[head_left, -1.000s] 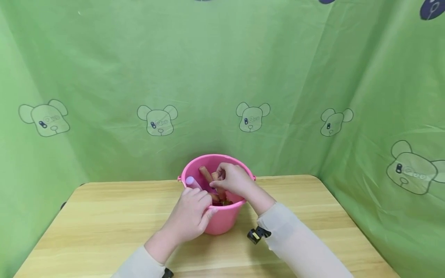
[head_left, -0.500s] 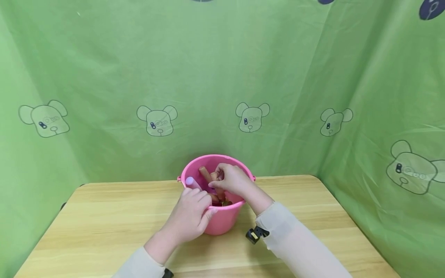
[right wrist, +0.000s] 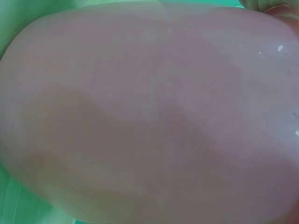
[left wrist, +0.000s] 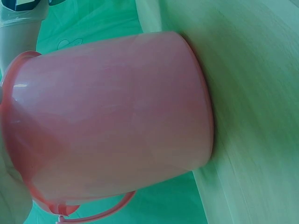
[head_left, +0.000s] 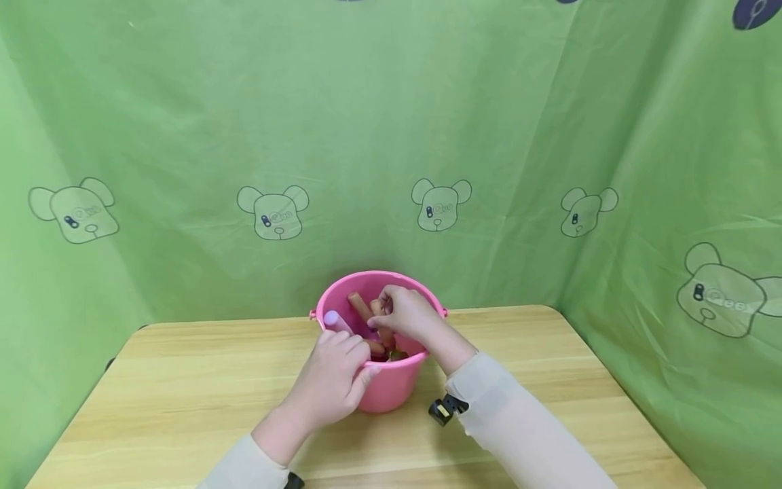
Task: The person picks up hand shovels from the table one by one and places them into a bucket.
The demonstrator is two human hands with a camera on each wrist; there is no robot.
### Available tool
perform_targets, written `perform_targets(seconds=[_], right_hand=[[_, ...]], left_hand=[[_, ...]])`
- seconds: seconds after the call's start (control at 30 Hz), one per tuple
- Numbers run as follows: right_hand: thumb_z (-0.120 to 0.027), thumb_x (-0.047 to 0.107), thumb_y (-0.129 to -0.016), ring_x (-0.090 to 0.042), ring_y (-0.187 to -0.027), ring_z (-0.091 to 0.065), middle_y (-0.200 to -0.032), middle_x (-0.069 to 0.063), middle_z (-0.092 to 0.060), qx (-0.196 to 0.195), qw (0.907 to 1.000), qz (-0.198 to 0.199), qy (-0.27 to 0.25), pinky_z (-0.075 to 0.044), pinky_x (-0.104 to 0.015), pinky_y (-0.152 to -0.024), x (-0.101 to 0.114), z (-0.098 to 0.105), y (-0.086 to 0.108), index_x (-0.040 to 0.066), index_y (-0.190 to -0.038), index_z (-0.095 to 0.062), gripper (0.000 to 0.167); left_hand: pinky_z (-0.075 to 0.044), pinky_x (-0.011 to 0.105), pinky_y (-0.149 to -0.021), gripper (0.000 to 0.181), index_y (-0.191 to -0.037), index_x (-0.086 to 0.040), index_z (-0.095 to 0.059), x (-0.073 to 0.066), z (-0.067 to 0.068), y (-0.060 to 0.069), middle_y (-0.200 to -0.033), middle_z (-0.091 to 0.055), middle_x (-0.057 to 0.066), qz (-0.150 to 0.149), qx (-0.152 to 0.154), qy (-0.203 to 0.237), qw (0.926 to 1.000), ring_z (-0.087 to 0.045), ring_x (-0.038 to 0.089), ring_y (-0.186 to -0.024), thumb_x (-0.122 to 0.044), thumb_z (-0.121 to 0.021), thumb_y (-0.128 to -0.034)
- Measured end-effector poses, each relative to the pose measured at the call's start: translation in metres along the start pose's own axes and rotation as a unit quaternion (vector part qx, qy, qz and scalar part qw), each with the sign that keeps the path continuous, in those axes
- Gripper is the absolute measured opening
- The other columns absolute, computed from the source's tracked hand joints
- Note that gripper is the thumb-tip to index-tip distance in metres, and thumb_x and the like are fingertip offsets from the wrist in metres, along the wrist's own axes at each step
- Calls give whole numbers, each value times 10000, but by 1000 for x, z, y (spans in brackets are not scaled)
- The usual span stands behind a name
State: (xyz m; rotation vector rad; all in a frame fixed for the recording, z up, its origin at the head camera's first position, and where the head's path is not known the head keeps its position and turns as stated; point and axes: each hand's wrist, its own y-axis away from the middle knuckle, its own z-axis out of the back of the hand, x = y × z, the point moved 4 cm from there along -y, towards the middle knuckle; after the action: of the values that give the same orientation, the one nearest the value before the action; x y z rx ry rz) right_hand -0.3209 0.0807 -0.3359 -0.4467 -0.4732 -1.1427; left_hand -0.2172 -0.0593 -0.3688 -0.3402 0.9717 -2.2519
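Note:
A pink bucket (head_left: 386, 388) stands upright on the table, also filling much of both wrist views. My left hand (head_left: 330, 370) grips its near-left rim, fingers over the edge and thumb outside. My right hand (head_left: 411, 314) reaches over the right rim and pinches an orange-brown stick (head_left: 386, 336) inside. Another orange-brown stick (head_left: 360, 305) leans against the far inner wall, and a pale purple stick (head_left: 338, 322) leans at the left. Small dark and greenish pieces (head_left: 397, 355) lie lower down, too hidden to identify. Neither wrist view shows the fingertips.
The wooden table (head_left: 201, 401) extends on both sides of the bucket. Green cloth (head_left: 366, 102) with bear-head prints hangs behind and at the sides. A bucket handle (left wrist: 110, 213) hangs down in the left wrist view.
The head view has shifted very slightly. Both hands keep their places, and the bucket and the sticks show no clear movement.

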Motion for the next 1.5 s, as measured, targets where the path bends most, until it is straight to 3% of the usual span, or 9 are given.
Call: perform_targets(seconds=[0.33,0.77,1.37,1.5], right_hand=[[-837,221,-816,-163,-715,-574,-800,-12,-614,20,9995,-264,164,-485,-287,-682,1,2,-2,91,-906,-613,274],[-829,231,-825,-160,-710,-576,-800,-9,-612,51,9997,-222,105,-483,-286,-672,-2,-1,-2,93,-914,-609,275],[-783,215,-871,-174,-746,-566,-809,-20,-597,-231,9993,-274,108,-473,-299,-685,-1,3,-2,83,-934,-614,223],[-777,200,-875,-194,-805,-590,-833,-28,-607,-281,9991,-301,136,-499,-327,-752,-1,3,-2,53,-1020,-630,254]], left_hand=[[-397,400,-859,361,-849,-174,-549,1,0,0,-842,-565,-52,32,-2,11,10000,-492,151,-796,-408,-374,-1062],[-393,384,-836,363,-853,-171,-555,0,0,1,-836,-557,-56,3,8,-13,10000,-485,149,-788,-407,-376,-1062],[-381,378,-816,412,-847,-159,-557,0,1,0,-814,-550,-47,6,27,-36,10000,-472,163,-764,-429,-337,-1067],[-391,384,-817,396,-850,-158,-570,0,1,0,-826,-563,-51,-34,-38,-45,10000,-485,160,-770,-414,-358,-1065]])
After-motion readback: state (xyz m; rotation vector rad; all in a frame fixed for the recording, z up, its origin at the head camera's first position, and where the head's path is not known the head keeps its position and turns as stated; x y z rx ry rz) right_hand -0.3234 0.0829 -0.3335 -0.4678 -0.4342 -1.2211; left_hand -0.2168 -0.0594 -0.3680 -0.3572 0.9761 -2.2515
